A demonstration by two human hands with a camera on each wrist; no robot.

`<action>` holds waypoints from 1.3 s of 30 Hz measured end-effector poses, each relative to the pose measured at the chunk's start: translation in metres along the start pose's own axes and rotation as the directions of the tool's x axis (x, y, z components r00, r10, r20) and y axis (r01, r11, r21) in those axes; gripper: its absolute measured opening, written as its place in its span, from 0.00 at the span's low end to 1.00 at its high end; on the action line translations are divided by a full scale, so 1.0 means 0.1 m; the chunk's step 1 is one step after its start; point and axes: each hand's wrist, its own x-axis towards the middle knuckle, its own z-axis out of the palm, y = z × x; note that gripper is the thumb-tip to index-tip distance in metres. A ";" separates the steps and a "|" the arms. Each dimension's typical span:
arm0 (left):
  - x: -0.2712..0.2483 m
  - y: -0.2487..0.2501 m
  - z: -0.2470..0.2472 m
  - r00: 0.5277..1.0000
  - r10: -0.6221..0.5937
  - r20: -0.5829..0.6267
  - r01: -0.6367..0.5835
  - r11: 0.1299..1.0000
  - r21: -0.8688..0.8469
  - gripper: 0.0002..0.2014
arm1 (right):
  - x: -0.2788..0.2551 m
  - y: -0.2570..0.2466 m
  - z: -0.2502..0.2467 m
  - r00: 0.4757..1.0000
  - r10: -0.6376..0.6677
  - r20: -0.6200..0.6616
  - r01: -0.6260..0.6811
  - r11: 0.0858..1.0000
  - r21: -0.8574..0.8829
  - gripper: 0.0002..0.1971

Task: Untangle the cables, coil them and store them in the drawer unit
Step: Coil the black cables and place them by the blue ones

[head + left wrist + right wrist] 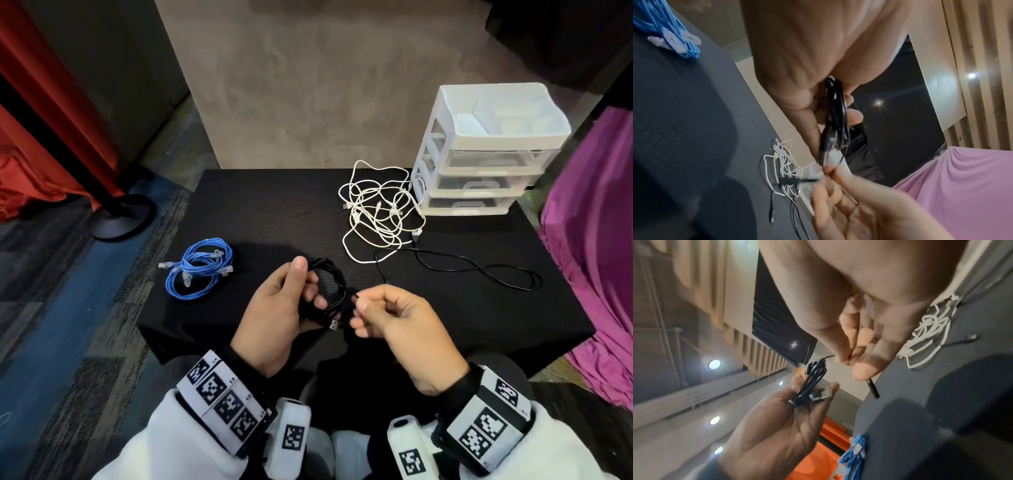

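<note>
My left hand [291, 301] grips a coiled black cable [334, 291] above the table's front middle; its USB plug [334, 324] hangs below the fingers. My right hand [380, 311] pinches the loose end of that black cable [872, 388] just right of the coil. In the wrist views the coil [835, 116] [813, 378] sits between thumb and fingers. A blue coiled cable [198, 270] lies at the left. A tangle of white cables [380, 209] lies by the drawer unit [486, 150], whose drawers are closed. Another black cable [479, 270] lies loose on the right.
The black table [274, 212] ends close to my body. A purple cloth [596, 240] hangs at the right edge. A red curtain and a black stand base [120, 216] stand on the floor to the left.
</note>
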 end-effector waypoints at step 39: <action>-0.10 -0.26 -0.01 0.968 -0.013 0.251 -0.044 0.975 0.218 0.13 | -0.01 -0.03 0.06 0.942 0.305 0.139 -0.335 0.857 0.392 0.08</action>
